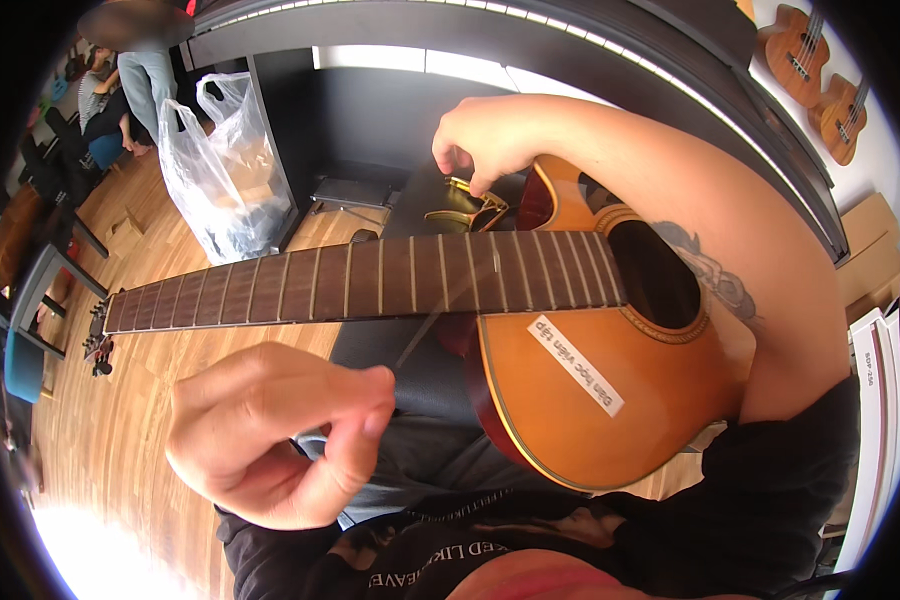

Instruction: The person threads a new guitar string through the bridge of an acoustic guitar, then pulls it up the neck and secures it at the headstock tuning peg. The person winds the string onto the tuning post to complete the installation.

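An acoustic guitar (570, 400) with a honey-coloured top lies across my lap, its neck (370, 280) pointing left. No strings show over its fretboard or sound hole. My left hand (280, 435) is held up in front of the neck, thumb and forefinger pinched on a thin, pale, see-through strand (425, 335) that runs up toward the fretboard. My right hand (490, 140) reaches over the guitar body, fingers curled down around a gold-coloured capo (460, 215) by the dark bench. Its grip is partly hidden.
A black piano (390, 40) stands ahead. At left, a clear plastic bag (225, 180) with things inside rests near the piano's leg. Two ukuleles (800, 60) hang on the right wall. People (150, 85) are at the far left over the wooden floor (160, 390).
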`<state>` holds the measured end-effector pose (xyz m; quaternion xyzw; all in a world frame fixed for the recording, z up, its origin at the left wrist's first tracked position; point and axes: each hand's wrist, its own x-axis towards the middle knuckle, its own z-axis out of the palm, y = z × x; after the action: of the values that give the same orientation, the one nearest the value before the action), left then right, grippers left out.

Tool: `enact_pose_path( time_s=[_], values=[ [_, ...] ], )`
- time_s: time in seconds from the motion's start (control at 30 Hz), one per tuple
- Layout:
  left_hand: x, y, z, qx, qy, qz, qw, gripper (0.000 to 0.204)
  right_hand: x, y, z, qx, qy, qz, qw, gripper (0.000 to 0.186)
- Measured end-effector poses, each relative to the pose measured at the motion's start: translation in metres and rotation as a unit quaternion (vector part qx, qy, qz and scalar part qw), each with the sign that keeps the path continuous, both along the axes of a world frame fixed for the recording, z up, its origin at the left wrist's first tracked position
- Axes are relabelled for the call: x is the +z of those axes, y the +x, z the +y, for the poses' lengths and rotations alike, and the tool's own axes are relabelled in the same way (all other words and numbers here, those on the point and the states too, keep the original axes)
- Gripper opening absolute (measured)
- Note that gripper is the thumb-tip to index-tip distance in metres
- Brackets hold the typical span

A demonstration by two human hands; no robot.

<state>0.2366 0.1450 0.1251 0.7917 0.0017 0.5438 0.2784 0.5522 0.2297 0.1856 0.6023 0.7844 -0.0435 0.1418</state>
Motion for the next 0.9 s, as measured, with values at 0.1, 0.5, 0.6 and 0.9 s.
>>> enact_pose_path(
  time_s=[0.1, 0.5, 0.6, 0.9],
  values=[
    [-0.005, -0.001, 0.008, -0.053, 0.002, 0.020, 0.998, 0.013, -0.015, -0.001, 0.015, -0.036, -0.029, -0.025, 0.999, 0.034],
    [-0.013, 0.002, 0.018, -0.123, -0.003, 0.046, 0.991, 0.020, -0.017, -0.019, 0.009, -0.005, -0.115, 0.005, 0.993, 0.020],
    [-0.010, 0.001, 0.020, -0.123, 0.004, 0.056, 0.991, 0.020, -0.017, -0.010, 0.010, -0.026, -0.094, -0.029, 0.995, 0.019],
    [-0.002, 0.003, 0.015, -0.125, 0.021, 0.071, 0.989, 0.021, -0.020, -0.010, 0.009, -0.059, -0.082, -0.071, 0.992, 0.014]
  ],
)
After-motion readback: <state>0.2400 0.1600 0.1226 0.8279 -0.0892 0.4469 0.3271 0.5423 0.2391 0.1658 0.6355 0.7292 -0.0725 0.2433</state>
